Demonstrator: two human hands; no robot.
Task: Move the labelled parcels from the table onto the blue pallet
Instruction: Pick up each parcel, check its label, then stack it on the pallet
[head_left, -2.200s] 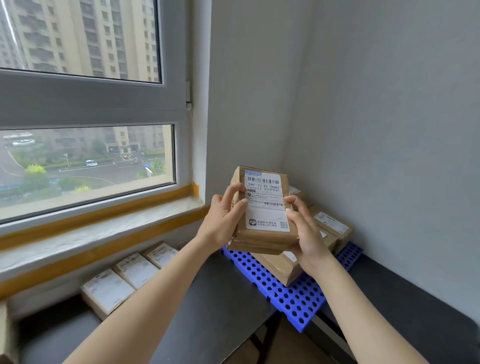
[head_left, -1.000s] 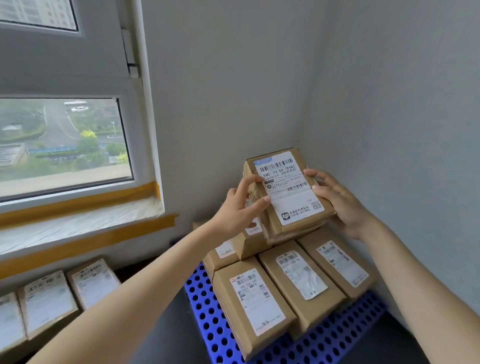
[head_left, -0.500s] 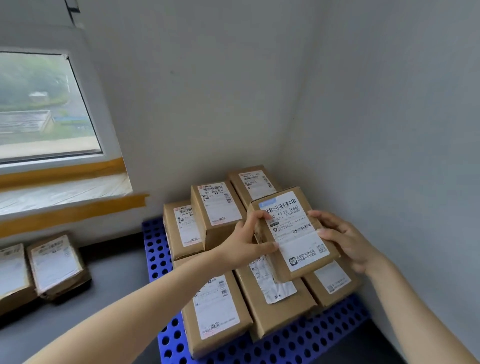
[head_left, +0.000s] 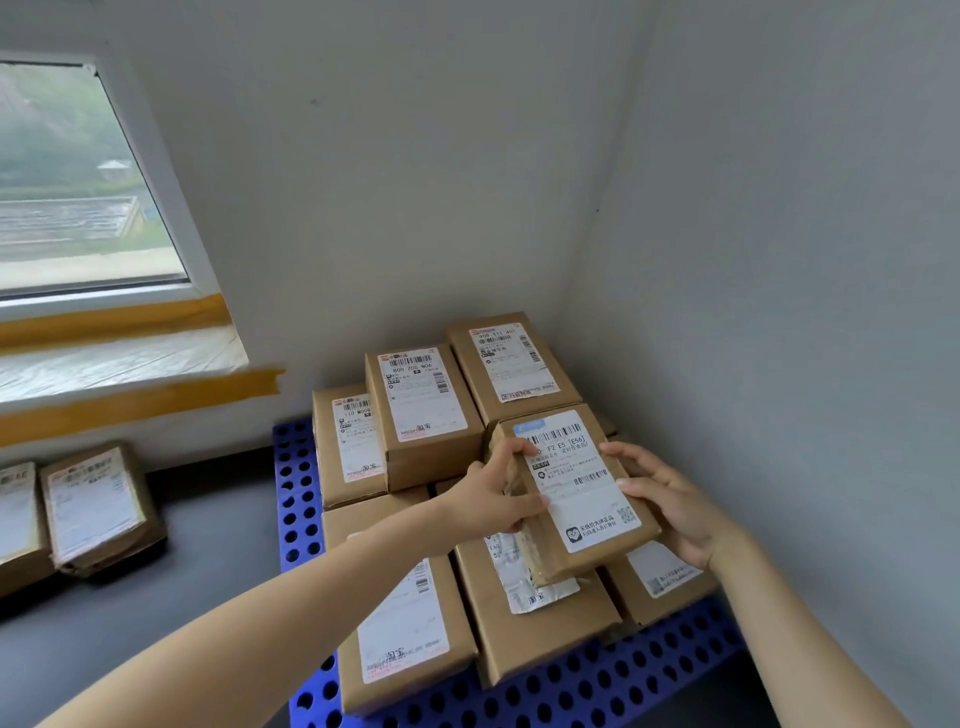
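Observation:
I hold a brown labelled parcel (head_left: 579, 488) in both hands, label up, low over the stacked parcels on the blue pallet (head_left: 613, 680). My left hand (head_left: 493, 496) grips its left edge and my right hand (head_left: 670, 499) its right edge. Under it lie a middle front parcel (head_left: 535, 618) and a right front parcel (head_left: 660, 582); whether it touches them I cannot tell. A left front parcel (head_left: 405, 629) lies beside them. Behind stand three raised parcels: left (head_left: 350, 447), middle (head_left: 423, 410) and right (head_left: 511, 371).
Two labelled parcels (head_left: 98, 506) lie on the dark table (head_left: 156, 613) at the left, under the window sill (head_left: 114, 364) with yellow tape. Grey walls close the corner behind and to the right of the pallet.
The parcel in my two hands went from chest height by the window over to the pallet and down, close to the stack. My view swung right and down with it.

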